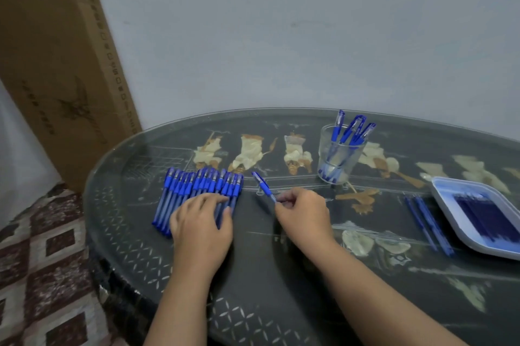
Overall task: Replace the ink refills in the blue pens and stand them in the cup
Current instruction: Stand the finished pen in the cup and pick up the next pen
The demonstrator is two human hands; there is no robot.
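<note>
A row of several capped blue pens lies side by side on the dark glass table. My left hand rests flat on the right part of that row, fingers straight. My right hand pinches one blue pen by its lower end, the capped end pointing up and left. A clear glass cup at the back holds three blue pens standing upright. A grey-white tray at the right edge holds a pile of dark blue refills.
Two or three loose blue refills lie on the table just left of the tray. A tall cardboard box leans against the wall at the left. A patterned cloth covers the surface beside the table.
</note>
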